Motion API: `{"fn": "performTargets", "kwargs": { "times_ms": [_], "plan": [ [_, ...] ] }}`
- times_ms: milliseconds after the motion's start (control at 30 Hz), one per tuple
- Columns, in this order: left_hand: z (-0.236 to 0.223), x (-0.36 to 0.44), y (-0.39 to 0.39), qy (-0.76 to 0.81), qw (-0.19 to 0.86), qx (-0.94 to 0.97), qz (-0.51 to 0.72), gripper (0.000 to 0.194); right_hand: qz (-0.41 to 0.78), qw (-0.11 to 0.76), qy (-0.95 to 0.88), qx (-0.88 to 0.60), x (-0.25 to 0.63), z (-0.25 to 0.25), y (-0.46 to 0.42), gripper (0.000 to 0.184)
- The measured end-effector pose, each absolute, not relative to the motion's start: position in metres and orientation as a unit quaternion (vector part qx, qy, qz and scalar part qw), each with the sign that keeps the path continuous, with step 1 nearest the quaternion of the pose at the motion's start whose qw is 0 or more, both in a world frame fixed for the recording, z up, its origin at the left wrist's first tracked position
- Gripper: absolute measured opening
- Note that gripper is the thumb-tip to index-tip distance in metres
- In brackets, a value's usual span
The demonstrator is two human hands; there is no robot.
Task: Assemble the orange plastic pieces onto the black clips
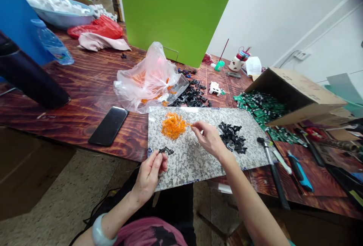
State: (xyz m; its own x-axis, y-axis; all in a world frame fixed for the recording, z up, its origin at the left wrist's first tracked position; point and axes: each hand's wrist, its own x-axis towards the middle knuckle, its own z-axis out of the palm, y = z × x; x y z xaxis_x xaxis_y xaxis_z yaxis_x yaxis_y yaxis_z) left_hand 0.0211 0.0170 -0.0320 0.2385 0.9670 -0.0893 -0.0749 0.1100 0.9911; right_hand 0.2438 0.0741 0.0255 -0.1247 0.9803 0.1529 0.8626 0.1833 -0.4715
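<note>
Nearest us: a pink top [150,232] and a pale bangle [100,235] on the left wrist. We list the left hand [149,176] first, curled nearly closed, its thumb and fingers pinching a black plastic piece [166,150] over the near part of a speckled board [184,166]. We list the right hand [208,138] next, thumb and forefinger closed on a thin orange plastic strip [188,124], the other fingers loosely bent. That strip sits just beside an orange plastic heap [172,125] on the board, and a black plastic heap [231,138] lies on the board's right side. On the wooden table [85,87] beyond, we count a phone [108,126], lying face up to the left of the board, and a clear plastic bag [149,81] with orange pieces inside. We also count a loose pile of black pieces [193,95] beside the bag and a cardboard box [295,94] on its side, with green pieces [261,109] spread at its mouth. To the right of the board lie a hammer [272,170] and a blue utility knife [299,176].
</note>
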Motion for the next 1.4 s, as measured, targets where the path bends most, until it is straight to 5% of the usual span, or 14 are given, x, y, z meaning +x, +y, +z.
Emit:
{"fn": "performTargets", "kwargs": {
  "times_ms": [167,433,700,967,1400],
  "plan": [
    [-0.031,0.020,0.016,0.431,0.607,0.510,0.431,0.024,0.259,0.158,-0.799,-0.520,0.225,0.033,0.044,0.021],
    [-0.030,0.023,0.017,0.433,0.618,0.471,0.457,0.026,0.185,0.179,-0.800,-0.543,0.219,0.011,0.035,0.023],
    [-0.028,0.024,0.015,0.447,0.610,0.477,0.447,0.030,0.196,0.164,-0.747,-0.614,0.214,0.000,0.016,0.006],
    [-0.021,0.021,0.015,0.450,0.571,0.561,0.396,0.026,0.207,0.371,-0.695,-0.580,0.200,0.029,0.006,0.004],
    [-0.010,0.019,0.010,0.431,0.510,0.661,0.342,0.020,0.239,0.440,-0.674,-0.543,0.174,0.021,0.002,0.007]
  ]
}}
